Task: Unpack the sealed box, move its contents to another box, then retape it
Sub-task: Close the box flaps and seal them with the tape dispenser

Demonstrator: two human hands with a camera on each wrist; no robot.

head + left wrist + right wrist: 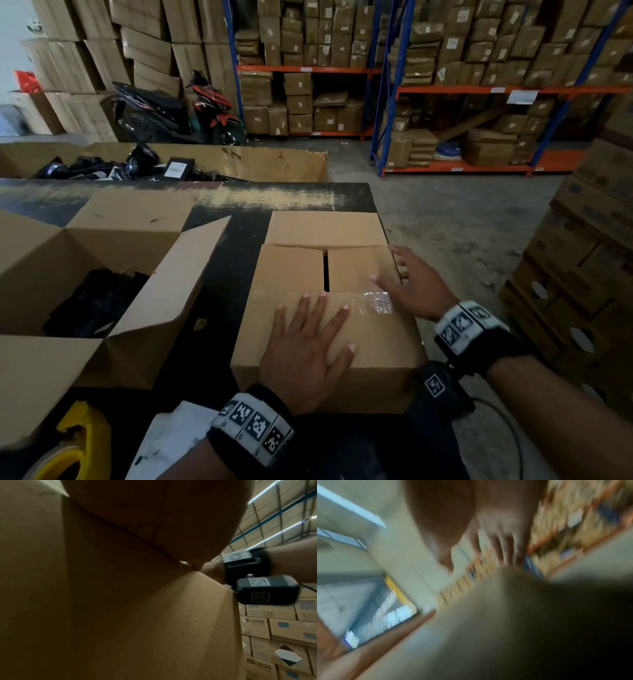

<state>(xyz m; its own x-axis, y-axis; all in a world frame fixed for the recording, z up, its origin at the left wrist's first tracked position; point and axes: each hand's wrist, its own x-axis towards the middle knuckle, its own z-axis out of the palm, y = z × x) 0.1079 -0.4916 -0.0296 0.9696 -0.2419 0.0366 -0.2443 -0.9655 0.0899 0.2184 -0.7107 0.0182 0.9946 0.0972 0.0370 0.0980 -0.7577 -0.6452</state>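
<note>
A brown cardboard box (376,339) stands at the right end of the black table, its top flaps partly folded down. My left hand (308,346) lies flat on the near flap with spread, straight fingers. A patch of clear tape (378,303) clings to that flap's edge. My right hand (416,284) hovers or rests at the box's right side, fingers straight, over an inner flap. A second, larger box (41,270) stands open at the left, with black items (92,301) inside. The left wrist view is filled by cardboard (120,601); the right wrist view is blurred.
A yellow tape dispenser (75,445) lies at the near left table edge. Behind the table, a long open carton (274,161) holds black packets. Stacked boxes (582,274) rise at the right, shelving and a motorbike (178,109) stand beyond the concrete floor.
</note>
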